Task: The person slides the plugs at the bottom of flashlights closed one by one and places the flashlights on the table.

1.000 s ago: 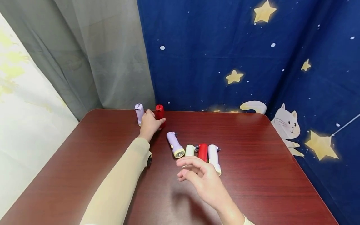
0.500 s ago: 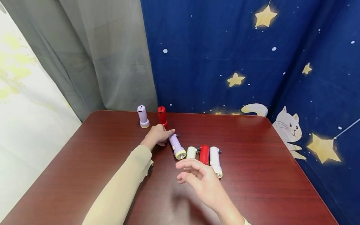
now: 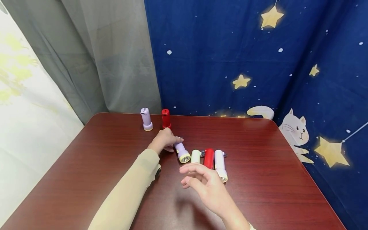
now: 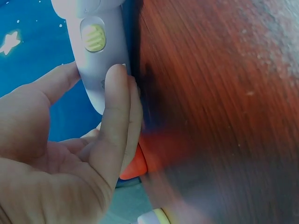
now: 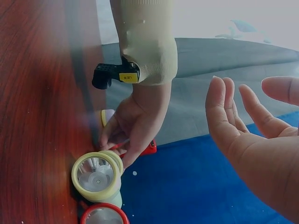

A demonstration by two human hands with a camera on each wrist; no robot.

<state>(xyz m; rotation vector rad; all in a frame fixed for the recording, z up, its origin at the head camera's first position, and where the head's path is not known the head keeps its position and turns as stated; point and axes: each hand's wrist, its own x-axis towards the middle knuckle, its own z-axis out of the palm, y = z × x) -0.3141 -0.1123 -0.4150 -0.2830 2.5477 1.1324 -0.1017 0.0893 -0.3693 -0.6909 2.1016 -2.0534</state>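
My left hand (image 3: pixel 164 140) pinches the back end of a purple flashlight (image 3: pixel 181 151), which lies on the table with its yellow-rimmed lens toward me. In the left wrist view, thumb and fingers sit on both sides of that flashlight's body (image 4: pixel 93 60), near its yellow switch (image 4: pixel 95 38). Just beyond that hand, a red flashlight (image 3: pixel 165 118) stands upright, lens end down, and a light purple flashlight (image 3: pixel 147 119) stands the same way to its left. Held above the table, my right hand (image 3: pixel 210 188) has loosely bent fingers around nothing.
Lying side by side behind my right hand are a pale green flashlight (image 3: pixel 195 156), a red flashlight (image 3: pixel 208 158) and a white flashlight (image 3: pixel 219 161). They partly hide behind the fingers. The reddish-brown table (image 3: pixel 267 179) ends at curtains along its far edge.
My left hand has left the upright red flashlight, moved right and nearer, and taken hold of the lying purple flashlight. The right hand has stayed in place.
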